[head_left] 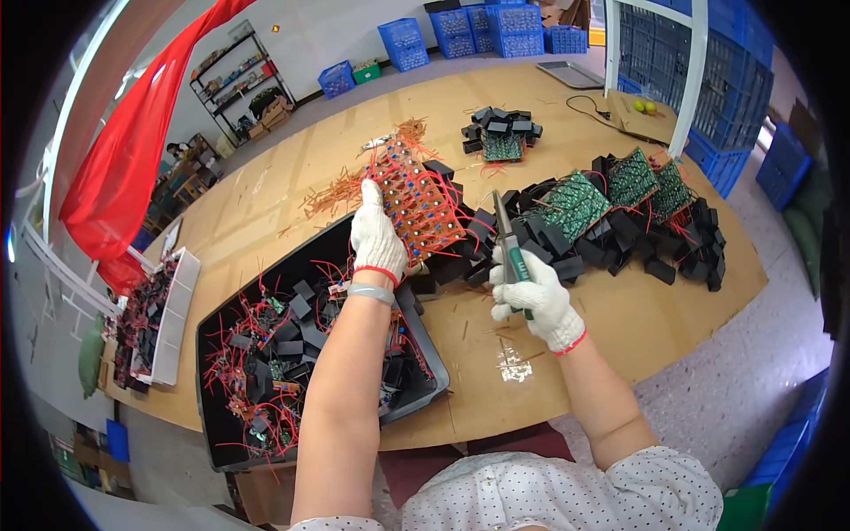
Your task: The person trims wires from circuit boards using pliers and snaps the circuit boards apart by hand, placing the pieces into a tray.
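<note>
My left hand (379, 232), in a white knit glove, grips the left edge of an orange-brown circuit board panel (421, 203). Rows of small blue and white components and red wires cover the panel's raised face. In my gloved right hand (538, 299) is a green-handled tool (505, 219) with a long, narrow metal end pointing up and away; its exact kind is unclear. The metal end is just right of the panel, apart from it. Black rectangular blocks (553, 234) and green circuit boards (575, 205) are piled beyond the right hand.
A black bin (208, 372) of wired boards and blocks sits below my left forearm. Thin reddish-brown offcuts (341, 193) lie beyond the left hand. Another board with blocks (502, 146) stands farther back. A white tray (181, 301) is at left; a metal tray (569, 74) lies at the far edge.
</note>
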Demonstrator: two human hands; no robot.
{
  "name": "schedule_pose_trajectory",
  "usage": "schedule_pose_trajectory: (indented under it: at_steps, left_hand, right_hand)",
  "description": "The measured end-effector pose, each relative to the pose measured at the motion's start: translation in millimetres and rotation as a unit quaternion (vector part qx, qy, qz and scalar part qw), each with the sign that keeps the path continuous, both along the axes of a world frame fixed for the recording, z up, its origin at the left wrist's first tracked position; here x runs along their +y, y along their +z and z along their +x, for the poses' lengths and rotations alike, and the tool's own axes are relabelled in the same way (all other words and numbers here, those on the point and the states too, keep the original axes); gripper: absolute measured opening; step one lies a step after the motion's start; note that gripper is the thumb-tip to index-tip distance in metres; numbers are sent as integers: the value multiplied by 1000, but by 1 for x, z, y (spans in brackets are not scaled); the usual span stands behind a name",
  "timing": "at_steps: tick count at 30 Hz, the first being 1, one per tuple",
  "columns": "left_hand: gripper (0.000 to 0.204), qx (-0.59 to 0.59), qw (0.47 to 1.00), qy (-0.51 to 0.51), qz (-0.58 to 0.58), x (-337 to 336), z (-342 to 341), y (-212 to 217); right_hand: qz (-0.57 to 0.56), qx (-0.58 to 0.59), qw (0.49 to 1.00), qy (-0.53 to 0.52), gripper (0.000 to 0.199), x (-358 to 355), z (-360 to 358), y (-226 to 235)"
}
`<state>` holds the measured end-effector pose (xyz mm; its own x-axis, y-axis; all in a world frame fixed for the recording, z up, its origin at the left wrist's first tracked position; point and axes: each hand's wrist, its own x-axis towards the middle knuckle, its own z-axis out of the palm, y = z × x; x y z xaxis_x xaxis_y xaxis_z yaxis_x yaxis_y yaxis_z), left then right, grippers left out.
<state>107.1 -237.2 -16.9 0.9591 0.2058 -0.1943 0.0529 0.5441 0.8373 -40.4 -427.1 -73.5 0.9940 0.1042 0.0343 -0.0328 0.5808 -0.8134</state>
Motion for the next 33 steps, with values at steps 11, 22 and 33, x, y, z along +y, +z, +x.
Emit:
schedule_pose_trajectory:
  at_steps: [11, 22, 33]
  left_hand:
    - [63, 14, 968, 15, 250, 5, 18, -23]
    - [59, 47, 947, -3, 319, -1, -14, 8]
    - [71, -44, 976, -58, 204, 9, 15, -23]
  right_hand:
    - [-281, -51, 957, -49, 62, 10, 10, -24]
    - [-371, -52, 925, -68, 59, 16, 8, -21]
    - [129, 15, 962, 240, 54, 10, 3, -10]
